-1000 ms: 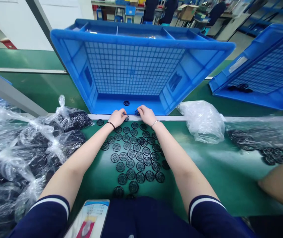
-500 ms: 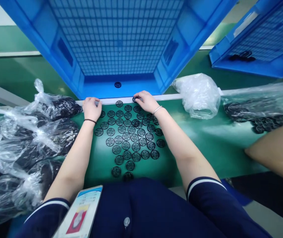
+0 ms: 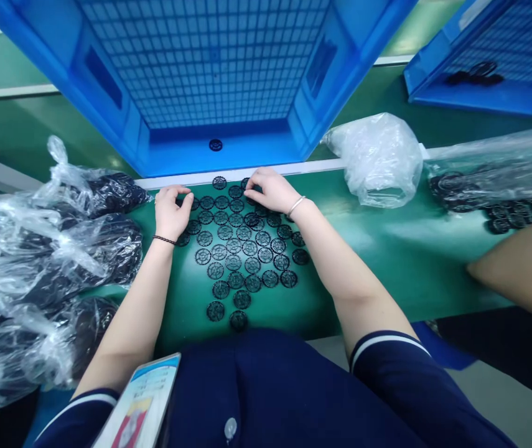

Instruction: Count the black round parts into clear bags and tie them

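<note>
Many flat black spoked discs (image 3: 234, 245) lie spread over the green table (image 3: 322, 311) in front of my body. My left hand (image 3: 171, 214) rests at the left edge of the spread, thumb and fingers curved and apart, beside a disc there. At the far edge of the spread, my right hand (image 3: 272, 190) has thumb and fingertips around the edge of one black disc (image 3: 246, 183), partly hidden by the fingers. Beyond the hands, a single disc (image 3: 216, 145) sits inside the tilted blue crate (image 3: 228, 158).
Tied clear bags (image 3: 111, 249) of black parts are piled at left. On the right lie a crumpled clear bag (image 3: 382, 165) and more black parts (image 3: 518, 213). A second blue crate (image 3: 457, 102) stands far right, near another person's arm (image 3: 522, 267).
My right hand and its disc have come slightly nearer the spread, the thumb and forefinger now wider apart. My left hand's fingers have also spread a little. The camera view has shifted.
</note>
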The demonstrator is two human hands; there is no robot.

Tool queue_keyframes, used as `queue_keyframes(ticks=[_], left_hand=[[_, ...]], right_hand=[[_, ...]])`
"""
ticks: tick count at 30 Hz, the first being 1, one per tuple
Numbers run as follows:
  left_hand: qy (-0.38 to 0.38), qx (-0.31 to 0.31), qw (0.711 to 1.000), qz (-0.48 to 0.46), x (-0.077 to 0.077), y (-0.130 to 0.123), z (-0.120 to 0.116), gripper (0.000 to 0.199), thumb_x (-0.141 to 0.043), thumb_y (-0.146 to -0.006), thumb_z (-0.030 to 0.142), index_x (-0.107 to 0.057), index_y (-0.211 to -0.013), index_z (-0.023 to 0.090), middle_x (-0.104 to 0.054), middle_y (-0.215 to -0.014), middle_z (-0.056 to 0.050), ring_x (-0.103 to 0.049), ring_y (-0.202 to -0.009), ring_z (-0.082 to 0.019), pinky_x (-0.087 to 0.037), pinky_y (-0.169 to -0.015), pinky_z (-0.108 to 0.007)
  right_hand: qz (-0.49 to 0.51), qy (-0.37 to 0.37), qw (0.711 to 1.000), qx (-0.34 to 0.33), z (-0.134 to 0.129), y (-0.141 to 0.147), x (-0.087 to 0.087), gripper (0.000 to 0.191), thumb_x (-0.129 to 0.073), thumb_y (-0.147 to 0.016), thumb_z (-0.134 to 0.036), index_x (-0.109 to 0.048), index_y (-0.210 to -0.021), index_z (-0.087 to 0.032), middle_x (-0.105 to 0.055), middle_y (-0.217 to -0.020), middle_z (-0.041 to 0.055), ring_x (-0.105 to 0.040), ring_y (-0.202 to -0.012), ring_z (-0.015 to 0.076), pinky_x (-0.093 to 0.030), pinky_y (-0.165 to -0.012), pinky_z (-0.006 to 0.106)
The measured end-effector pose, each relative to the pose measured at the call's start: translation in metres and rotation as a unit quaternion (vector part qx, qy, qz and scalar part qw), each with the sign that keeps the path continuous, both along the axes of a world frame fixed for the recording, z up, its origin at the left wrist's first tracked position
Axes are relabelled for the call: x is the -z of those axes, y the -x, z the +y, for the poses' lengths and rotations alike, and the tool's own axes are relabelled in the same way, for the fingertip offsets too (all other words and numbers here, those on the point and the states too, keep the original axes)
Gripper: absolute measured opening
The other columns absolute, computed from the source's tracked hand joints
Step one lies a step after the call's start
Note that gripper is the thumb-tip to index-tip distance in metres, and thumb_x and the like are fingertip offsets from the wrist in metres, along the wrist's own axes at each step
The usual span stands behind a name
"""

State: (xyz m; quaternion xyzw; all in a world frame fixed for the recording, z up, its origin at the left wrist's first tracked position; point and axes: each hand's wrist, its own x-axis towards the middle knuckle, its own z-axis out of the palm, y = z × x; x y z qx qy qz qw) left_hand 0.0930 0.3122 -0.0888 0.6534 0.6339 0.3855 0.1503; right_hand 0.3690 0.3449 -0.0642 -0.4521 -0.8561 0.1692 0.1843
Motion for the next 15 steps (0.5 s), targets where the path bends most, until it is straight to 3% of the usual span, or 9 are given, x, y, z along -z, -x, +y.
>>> queue_keyframes(ticks=[3, 6, 11, 15], left_hand=[[-0.011, -0.018, 1.0, -0.006, -0.003, -0.003, -0.011, 0.015, -0.059, -0.082, 0.031, -0.066, -0.088, 0.019, -0.065, -0.107, -0.01, -0.056, -0.109, -0.026, -0.039, -0.105, -0.043], [-0.005, -0.037, 0.999, -0.003, -0.005, -0.006, -0.024, 0.015, -0.059, -0.083, 0.032, -0.064, -0.09, 0.02, -0.061, -0.113, -0.011, -0.054, -0.115, -0.026, -0.037, -0.107, -0.042], [-0.007, -0.031, 0.999, 0.021, -0.008, -0.014, -0.047, 0.02, -0.059, -0.084, 0.031, -0.06, -0.101, 0.02, -0.056, -0.12, -0.012, -0.049, -0.123, -0.024, -0.037, -0.109, -0.041], [-0.001, 0.015, 1.0, 0.021, -0.028, -0.025, -0.068, 0.024, -0.056, -0.087, 0.033, -0.056, -0.108, 0.021, -0.055, -0.126, -0.011, -0.051, -0.123, -0.023, -0.043, -0.105, -0.039]], right_hand=[[-0.016, 0.036, 0.997, -0.06, -0.03, -0.002, -0.009, 0.023, -0.066, -0.082, -0.041, -0.06, -0.081, -0.019, -0.06, -0.086, 0.0074, -0.051, -0.087, 0.024, -0.04, -0.08, 0.037], [-0.037, 0.048, 0.995, -0.085, -0.051, -0.004, -0.008, 0.02, -0.071, -0.077, -0.034, -0.058, -0.079, -0.02, -0.06, -0.084, 0.0064, -0.05, -0.084, 0.0231, -0.039, -0.078, 0.036], [-0.004, 0.05, 0.996, -0.073, -0.058, -0.005, 0.003, 0.011, -0.064, -0.076, -0.023, -0.054, -0.075, -0.02, -0.058, -0.083, 0.0056, -0.05, -0.083, 0.0221, -0.039, -0.081, 0.036], [0.012, 0.058, 0.997, -0.057, -0.061, -0.001, 0.009, 0.009, -0.063, -0.075, -0.024, -0.055, -0.074, -0.021, -0.059, -0.085, 0.0061, -0.051, -0.086, 0.0238, -0.038, -0.086, 0.039]])
